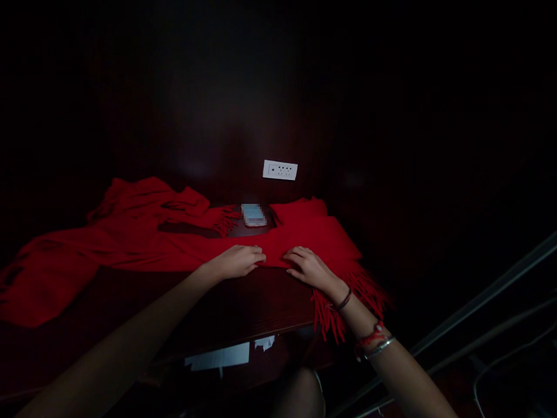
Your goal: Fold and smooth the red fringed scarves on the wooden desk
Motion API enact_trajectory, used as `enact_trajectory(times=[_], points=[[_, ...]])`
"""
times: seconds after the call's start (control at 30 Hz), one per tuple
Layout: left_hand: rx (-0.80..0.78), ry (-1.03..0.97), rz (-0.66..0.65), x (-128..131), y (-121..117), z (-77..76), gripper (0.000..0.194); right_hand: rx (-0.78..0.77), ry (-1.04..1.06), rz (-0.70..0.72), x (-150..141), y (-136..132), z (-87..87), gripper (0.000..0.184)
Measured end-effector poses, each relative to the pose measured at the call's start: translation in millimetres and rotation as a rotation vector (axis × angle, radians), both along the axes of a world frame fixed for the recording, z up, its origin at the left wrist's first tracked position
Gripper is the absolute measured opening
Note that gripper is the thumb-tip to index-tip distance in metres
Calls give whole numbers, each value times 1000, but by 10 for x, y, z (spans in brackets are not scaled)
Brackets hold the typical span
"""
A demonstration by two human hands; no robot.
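Note:
A long red scarf (165, 247) with fringed ends is spread across a dark wooden desk (226, 305). It lies loose and crumpled at the left, with layers overlapping at the right. My left hand (237, 261) is at the scarf's near edge, its fingers bent together on the cloth and its thumb below them. Just to its right, my right hand (308, 268) rests on the same edge with fingers slightly apart, curved over the fabric. Fringe hangs over the desk's front edge beside my right wrist.
A phone-like rectangular object (253, 215), its face blurred, lies behind the scarf. A white wall socket (280, 170) is above it. Under the desktop, papers (221, 356) show on a shelf. Pale rails or pipes (487, 296) run along the lower right. The surroundings are very dark.

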State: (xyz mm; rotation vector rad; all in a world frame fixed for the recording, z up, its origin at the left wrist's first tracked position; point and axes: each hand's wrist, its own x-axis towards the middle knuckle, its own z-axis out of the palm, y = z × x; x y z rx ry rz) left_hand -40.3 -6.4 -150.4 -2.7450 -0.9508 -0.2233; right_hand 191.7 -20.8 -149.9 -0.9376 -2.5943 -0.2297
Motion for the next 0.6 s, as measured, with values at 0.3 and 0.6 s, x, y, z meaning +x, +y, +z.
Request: enact_trajectory(times=[0.3, 0.6], points=[[-44, -70, 47, 0, -9, 5, 13, 128, 58, -112, 40, 24, -134, 18], [24, -92, 91, 185, -66, -85, 19, 84, 129, -123, 49, 33, -148, 15]])
